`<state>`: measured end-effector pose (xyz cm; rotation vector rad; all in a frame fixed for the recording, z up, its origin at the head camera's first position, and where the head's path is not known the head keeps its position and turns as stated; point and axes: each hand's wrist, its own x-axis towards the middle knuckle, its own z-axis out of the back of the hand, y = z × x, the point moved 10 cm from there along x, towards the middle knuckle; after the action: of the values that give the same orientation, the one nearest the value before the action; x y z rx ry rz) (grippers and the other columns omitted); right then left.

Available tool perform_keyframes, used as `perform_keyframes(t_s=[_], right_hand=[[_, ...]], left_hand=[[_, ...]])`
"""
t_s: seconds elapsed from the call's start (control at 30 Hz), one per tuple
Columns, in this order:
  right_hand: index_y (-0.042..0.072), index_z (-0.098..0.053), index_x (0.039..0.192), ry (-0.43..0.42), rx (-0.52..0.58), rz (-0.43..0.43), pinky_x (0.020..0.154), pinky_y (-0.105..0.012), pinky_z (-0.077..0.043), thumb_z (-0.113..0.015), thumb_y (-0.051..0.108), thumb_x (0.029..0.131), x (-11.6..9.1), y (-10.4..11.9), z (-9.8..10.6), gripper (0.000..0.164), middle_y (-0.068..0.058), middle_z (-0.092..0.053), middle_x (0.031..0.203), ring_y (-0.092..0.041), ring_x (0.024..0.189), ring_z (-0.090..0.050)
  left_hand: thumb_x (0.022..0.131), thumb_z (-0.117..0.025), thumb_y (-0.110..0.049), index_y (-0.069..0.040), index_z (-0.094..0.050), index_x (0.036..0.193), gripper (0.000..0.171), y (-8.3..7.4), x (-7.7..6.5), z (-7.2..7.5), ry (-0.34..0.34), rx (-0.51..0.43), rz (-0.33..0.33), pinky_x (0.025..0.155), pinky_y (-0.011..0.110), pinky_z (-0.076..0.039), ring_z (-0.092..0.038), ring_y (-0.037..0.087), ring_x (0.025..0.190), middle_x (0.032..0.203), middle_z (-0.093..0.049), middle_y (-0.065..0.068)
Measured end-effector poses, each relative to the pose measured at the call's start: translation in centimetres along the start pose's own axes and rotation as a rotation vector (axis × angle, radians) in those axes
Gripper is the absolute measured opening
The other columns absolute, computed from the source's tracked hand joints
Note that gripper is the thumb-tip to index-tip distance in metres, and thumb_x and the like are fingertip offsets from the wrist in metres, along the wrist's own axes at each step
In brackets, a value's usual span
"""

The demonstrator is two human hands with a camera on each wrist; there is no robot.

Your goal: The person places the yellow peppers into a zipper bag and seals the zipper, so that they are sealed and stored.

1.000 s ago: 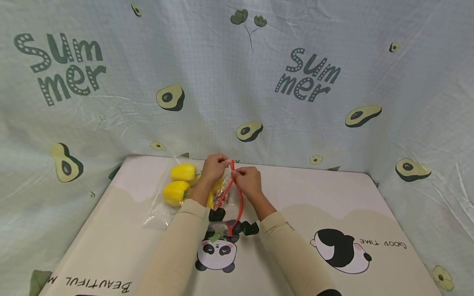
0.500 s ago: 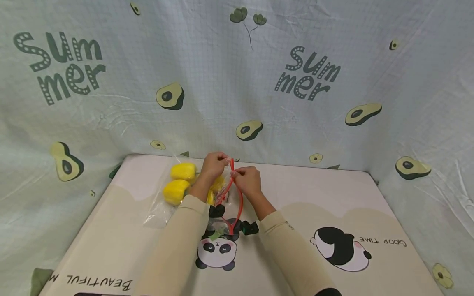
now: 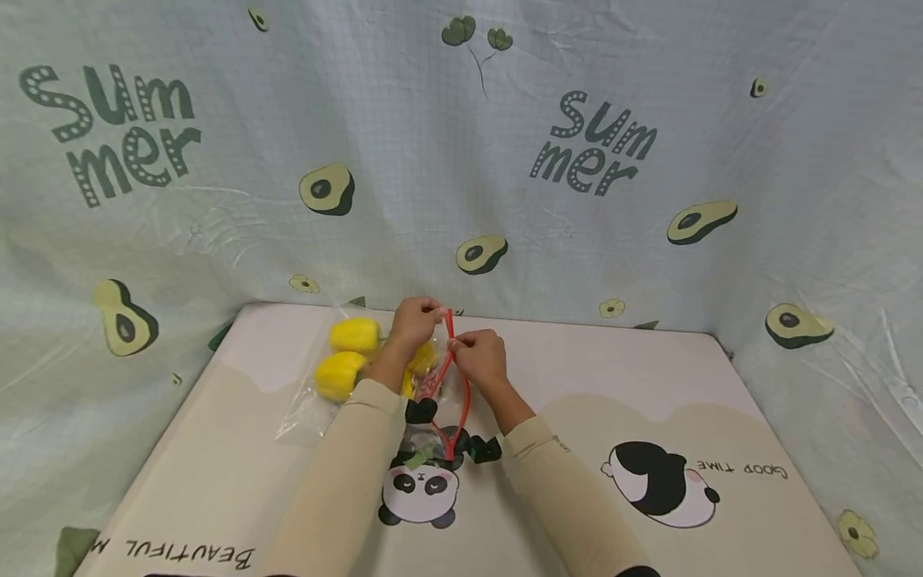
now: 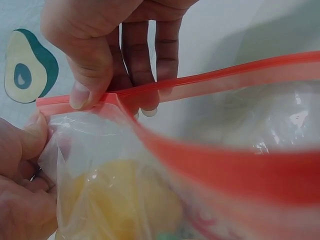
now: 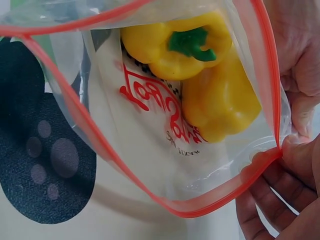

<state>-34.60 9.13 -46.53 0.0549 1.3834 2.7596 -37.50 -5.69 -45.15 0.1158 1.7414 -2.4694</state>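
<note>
A clear zip bag with a red zip rim (image 3: 466, 405) stands with its mouth gaping toward me. Yellow bell peppers (image 5: 220, 100) with green stems lie inside it, beside red print on the plastic. My left hand (image 3: 413, 324) holds the bag's far top corner, seen as the lower-left hand (image 4: 25, 175) in the left wrist view. Just nearer to me, my right hand (image 3: 481, 357) pinches the red strip between thumb and fingers (image 5: 300, 155). Left of the left forearm, two more yellow bell peppers (image 3: 340, 375) lie in or under clear plastic (image 3: 299, 421).
The table (image 3: 562, 369) has a pale cover printed with a panda (image 3: 421, 489) and a black-and-white animal (image 3: 656, 485). A hanging curtain (image 3: 404, 120) with avocado prints closes off the back and sides. A dark-edged object (image 3: 195, 574) shows at the front edge.
My right hand has shifted slightly down along the red strip, toward me. The left hand keeps its hold at the corner. The head view has moved a little.
</note>
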Motion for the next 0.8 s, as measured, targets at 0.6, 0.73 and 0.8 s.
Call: perform_keyframes(t_s=[0.6, 0.73, 0.8], right_hand=[[0.004, -0.083, 0.101, 0.004, 0.013, -0.024, 0.058, -0.025, -0.050, -0.073, 0.022, 0.097, -0.77, -0.46, -0.13, 0.021, -0.010, -0.079, 0.087, -0.020, 0.074, -0.062], [0.004, -0.084, 0.099, -0.002, 0.009, -0.013, 0.056, -0.024, -0.048, -0.073, 0.022, 0.097, -0.81, -0.61, -0.08, 0.021, -0.010, -0.079, 0.086, -0.018, 0.071, -0.061], [0.005, -0.084, 0.099, -0.004, 0.008, -0.007, 0.056, -0.023, -0.047, -0.073, 0.022, 0.097, -0.82, -0.64, -0.03, 0.020, -0.010, -0.079, 0.085, -0.018, 0.070, -0.061]], left_hand=[[0.107, -0.058, -0.019, 0.001, -0.071, 0.110, 0.024, 0.18, 0.21, 0.15, -0.008, -0.017, 0.002, 0.081, 0.031, -0.047, -0.054, 0.026, 0.094, 0.110, -0.066, 0.017], [0.107, -0.058, -0.020, 0.000, -0.071, 0.110, 0.024, 0.27, 0.26, 0.04, -0.002, -0.017, 0.016, 0.081, 0.030, -0.047, -0.053, 0.025, 0.095, 0.110, -0.066, 0.016], [0.108, -0.058, -0.020, 0.000, -0.071, 0.111, 0.024, 0.27, 0.29, -0.01, 0.001, -0.018, 0.020, 0.082, 0.030, -0.047, -0.053, 0.026, 0.096, 0.111, -0.066, 0.016]])
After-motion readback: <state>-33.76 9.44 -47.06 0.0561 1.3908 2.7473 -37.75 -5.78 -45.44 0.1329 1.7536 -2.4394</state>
